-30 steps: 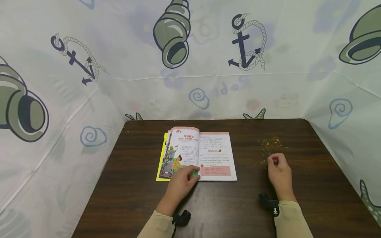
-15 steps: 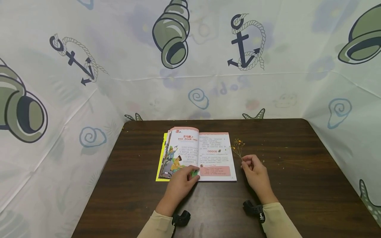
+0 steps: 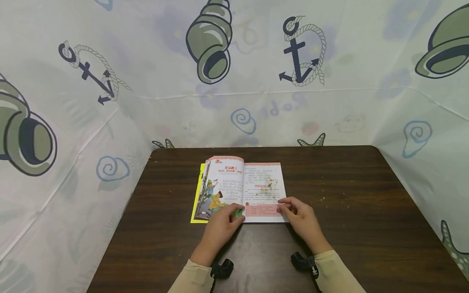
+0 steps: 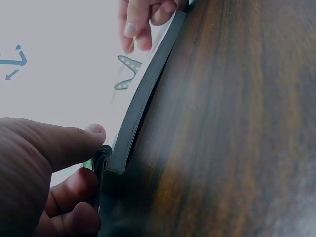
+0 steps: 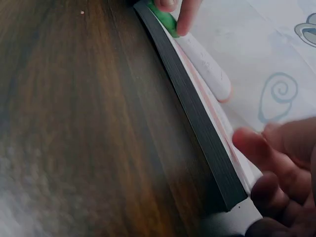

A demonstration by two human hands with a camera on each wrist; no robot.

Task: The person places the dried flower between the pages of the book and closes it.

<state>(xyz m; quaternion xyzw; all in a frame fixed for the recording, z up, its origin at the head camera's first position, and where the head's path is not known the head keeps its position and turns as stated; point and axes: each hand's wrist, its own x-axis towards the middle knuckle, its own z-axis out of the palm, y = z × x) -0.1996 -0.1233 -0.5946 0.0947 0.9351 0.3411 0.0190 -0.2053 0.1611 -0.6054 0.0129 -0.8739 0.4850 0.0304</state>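
A book (image 3: 231, 191) lies spread out on the dark wooden table, an illustrated page on its left and text on its right. My left hand (image 3: 224, 224) rests on the lower left page near the fold, thumb and fingertips touching the paper. Over the lower right page, my right hand (image 3: 301, 219) pinches the thin stem of a dried sprig with small yellow flowers (image 3: 271, 183). The sprig's head overlaps the printed text. In the left wrist view, the right fingers (image 4: 132, 27) appear above the book's thick lower edge (image 4: 143, 94), holding the stem.
Several tiny crumbs (image 3: 322, 198) are scattered on the table (image 3: 348, 228) to the right of the book. A yellow cover edge (image 3: 197, 199) shows along the book's left side. Patterned white cloth (image 3: 161, 61) encloses the back and sides.
My right hand has carried the sprig leftward from the right part of the table to above the book's right page, lowering the flowers toward it. The left hand has stayed on the page.
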